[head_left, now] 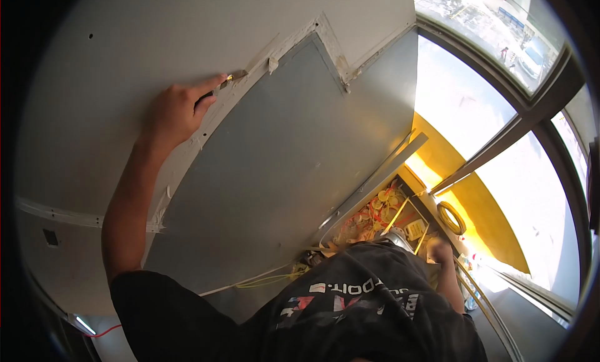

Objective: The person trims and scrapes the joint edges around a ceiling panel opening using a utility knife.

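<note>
My left hand reaches up to the pale panel and is closed around a putty knife. The index finger is stretched along the tool, and its blade lies near a strip of whitish filler along the panel's seam. A small lump of filler sticks out beside the blade. Low on the right, my right hand hangs near my side, close to a yellow strip. It is smeared and its fingers do not show clearly, so what it may hold cannot be made out.
A smooth grey panel adjoins the seam. Tall windows with dark frames stand at right, above a yellow sill panel with a coil of yellow tape. Tangled orange and yellow scraps lie on the floor below.
</note>
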Demonstrator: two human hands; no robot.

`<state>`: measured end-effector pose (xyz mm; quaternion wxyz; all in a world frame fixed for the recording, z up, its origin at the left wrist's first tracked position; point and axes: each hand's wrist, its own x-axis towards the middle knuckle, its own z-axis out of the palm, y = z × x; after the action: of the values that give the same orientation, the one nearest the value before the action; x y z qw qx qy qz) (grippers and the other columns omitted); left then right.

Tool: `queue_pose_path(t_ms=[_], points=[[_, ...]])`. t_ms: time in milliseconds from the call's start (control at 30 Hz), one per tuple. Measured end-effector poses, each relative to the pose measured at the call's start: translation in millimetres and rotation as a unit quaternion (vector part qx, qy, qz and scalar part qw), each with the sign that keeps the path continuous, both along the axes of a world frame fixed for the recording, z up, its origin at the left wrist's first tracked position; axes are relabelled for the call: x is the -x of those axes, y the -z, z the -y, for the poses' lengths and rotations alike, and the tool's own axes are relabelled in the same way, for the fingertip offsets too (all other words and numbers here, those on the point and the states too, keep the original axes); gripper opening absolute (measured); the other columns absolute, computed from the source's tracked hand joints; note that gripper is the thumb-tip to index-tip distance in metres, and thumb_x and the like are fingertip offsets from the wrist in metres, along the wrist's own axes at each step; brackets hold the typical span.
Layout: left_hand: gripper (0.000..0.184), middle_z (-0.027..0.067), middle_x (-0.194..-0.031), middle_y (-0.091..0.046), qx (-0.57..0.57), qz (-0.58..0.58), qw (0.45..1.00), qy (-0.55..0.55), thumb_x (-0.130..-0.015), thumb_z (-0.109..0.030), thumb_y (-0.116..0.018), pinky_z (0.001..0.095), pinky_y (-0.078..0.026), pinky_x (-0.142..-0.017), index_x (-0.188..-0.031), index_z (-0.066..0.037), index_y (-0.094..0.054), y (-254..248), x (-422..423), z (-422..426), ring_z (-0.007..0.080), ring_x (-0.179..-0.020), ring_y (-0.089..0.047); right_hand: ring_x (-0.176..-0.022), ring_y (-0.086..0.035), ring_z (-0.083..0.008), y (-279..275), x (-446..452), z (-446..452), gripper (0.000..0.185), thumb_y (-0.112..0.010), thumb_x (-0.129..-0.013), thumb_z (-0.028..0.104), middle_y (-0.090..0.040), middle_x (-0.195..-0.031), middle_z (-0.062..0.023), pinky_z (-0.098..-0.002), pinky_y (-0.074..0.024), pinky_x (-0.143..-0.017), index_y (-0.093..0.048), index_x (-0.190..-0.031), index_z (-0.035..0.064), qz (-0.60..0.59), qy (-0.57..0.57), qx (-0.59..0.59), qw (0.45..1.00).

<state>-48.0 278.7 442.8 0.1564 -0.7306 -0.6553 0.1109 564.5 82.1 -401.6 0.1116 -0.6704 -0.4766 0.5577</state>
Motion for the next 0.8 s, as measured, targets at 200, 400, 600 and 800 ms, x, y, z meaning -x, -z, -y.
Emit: queue_pose_path(t_ms=[200,400,600,800], points=[[0.038,0.0164,-0.078,-0.069,-0.038,0.009,0.996,0.078,-0.099,-0.019,-0.066,0.0430,-0.054,-0.065,-0.137,-0.021,-0.066,8,16,8,0.0341,-0.064,-0.065,-0.053,-0.062,-0.0176,77,-2,26,0.013,-0.068,-0.096,0.018,-0.064,-0.071,-0.0054,-0.0331,-0.0481,-0.045,-0.068,-0.100,0.0055,0.095,-0.076,-0.205,0.971],[0.039,0.0182,-0.089,-0.073,-0.002,0.041,0.995,0.095,-0.098,-0.015,-0.066,0.0450,-0.054,-0.072,-0.137,-0.018,-0.066,-15,11,14,0.0362,-0.072,-0.068,-0.052,-0.061,-0.0156,-3,9,2,0.015,-0.064,-0.097,0.016,-0.064,-0.072,-0.0061,-0.0295,-0.0463,-0.044,-0.065,-0.105,0.0023,-0.003,0.055,-0.110,0.992],[0.040,0.0160,-0.123,-0.071,0.035,-0.019,0.999,0.033,-0.097,-0.015,-0.067,0.0407,-0.054,-0.093,-0.137,-0.017,-0.066,-35,-21,-15,0.0380,-0.108,-0.069,-0.058,-0.064,-0.0174,-127,27,-13,0.019,-0.064,-0.094,0.017,-0.067,-0.077,-0.0070,-0.0321,-0.0478,-0.047,-0.069,-0.107,0.0047,-0.057,0.274,0.106,0.954],[0.037,0.0132,-0.120,-0.073,0.067,-0.005,0.997,0.041,-0.096,-0.019,-0.068,0.0401,-0.055,-0.091,-0.134,-0.019,-0.069,-24,-14,-27,0.0367,-0.102,-0.070,-0.057,-0.066,-0.0167,-101,34,-1,0.021,-0.067,-0.098,0.022,-0.066,-0.076,-0.0068,-0.0283,-0.0499,-0.048,-0.067,-0.108,0.0041,-0.071,0.254,0.035,0.964]])
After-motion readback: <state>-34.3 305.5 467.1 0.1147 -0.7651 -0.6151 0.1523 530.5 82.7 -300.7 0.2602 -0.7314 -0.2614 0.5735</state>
